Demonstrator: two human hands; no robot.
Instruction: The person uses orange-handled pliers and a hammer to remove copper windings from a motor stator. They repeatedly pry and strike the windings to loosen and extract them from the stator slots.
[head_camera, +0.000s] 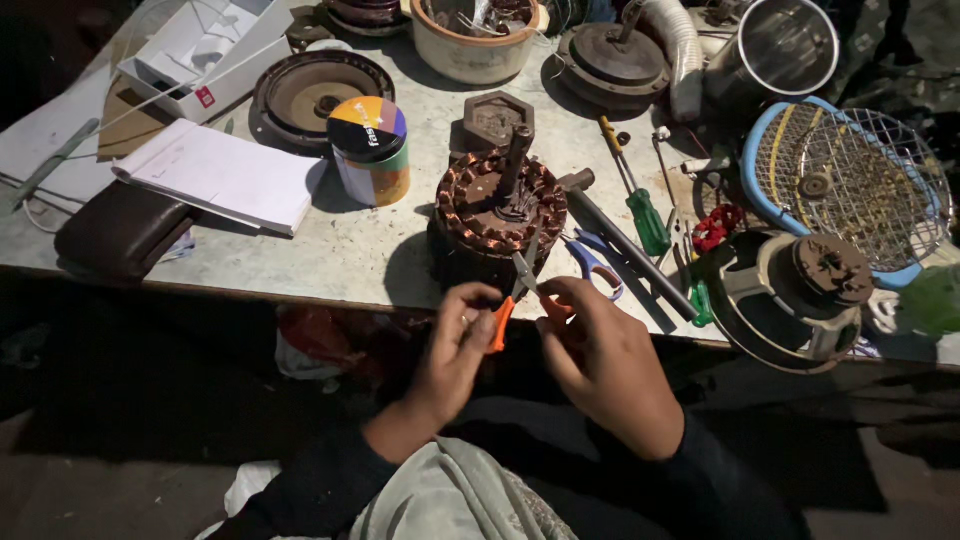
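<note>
Both hands meet just off the near edge of the tabletop (300, 270), sharing a small pair of orange-handled scissors (515, 290). Left hand (455, 350) pinches one orange handle between thumb and curled fingers; right hand (600, 360) closes thumb and forefinger on the other, so the tool sits between them, about equally near to each. Its short metal blades point up and away from the person, the long axis tilted slightly left, tips reaching the near rim of a motor stator (497, 215) ringed with copper winding, which stands on the tabletop directly beyond the hands. Whether the blades touch the winding cannot be told. Blue-handled scissors (595, 262) lie just right of the stator, beside a green-handled screwdriver (640, 205). A multicoloured round tin (369, 150) stands to the left, a white notepad (225, 175) beyond it.
</note>
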